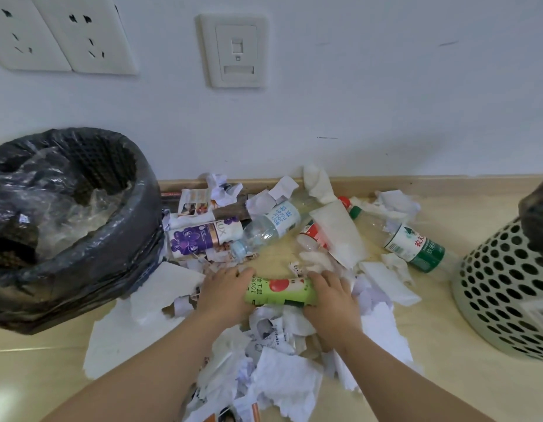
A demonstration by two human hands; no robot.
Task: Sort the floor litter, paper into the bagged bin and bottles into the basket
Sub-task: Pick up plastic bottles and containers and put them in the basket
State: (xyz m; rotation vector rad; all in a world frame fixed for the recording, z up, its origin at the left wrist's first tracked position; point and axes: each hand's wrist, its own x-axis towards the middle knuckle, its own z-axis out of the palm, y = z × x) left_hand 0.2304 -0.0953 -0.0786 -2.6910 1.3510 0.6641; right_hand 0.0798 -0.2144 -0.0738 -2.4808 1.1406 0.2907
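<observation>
- The left hand (224, 295) curls over one end of a green-labelled plastic juice bottle (279, 292) with a red apple printed on it. The right hand (331, 296) wraps its fingers over the other end. Both hands hold the bottle, which spans the gap between them.
- The bottle lies on its side on the torn white paper scraps (282, 382). Its long axis runs straight across from one hand to the other. The fingers hide which end carries the cap.
- The pale perforated plastic basket (501, 300) stands well out beyond the right hand, with floor and paper between. The round bin lined with a black plastic bag (148, 214) sits out beyond the left hand.
- The right hand is nearer the basket, so I judge the carry goes rightward, roughly along the bottle's own axis. That hand alone could probably manage it.
- Ahead of the hands, toward the wall, more bottles lie on their sides:
  - a clear water bottle with a blue-and-white label (270, 225);
  - a purple flower-printed LUX bottle (203, 237), ahead of the left hand;
  - a red-labelled clear bottle (312, 236), partly under a white tissue;
  - a green-and-white-labelled clear bottle (413, 246), ahead and to the right of the right hand.
- Paper litter surrounds both wrists and spreads back under the forearms.
</observation>
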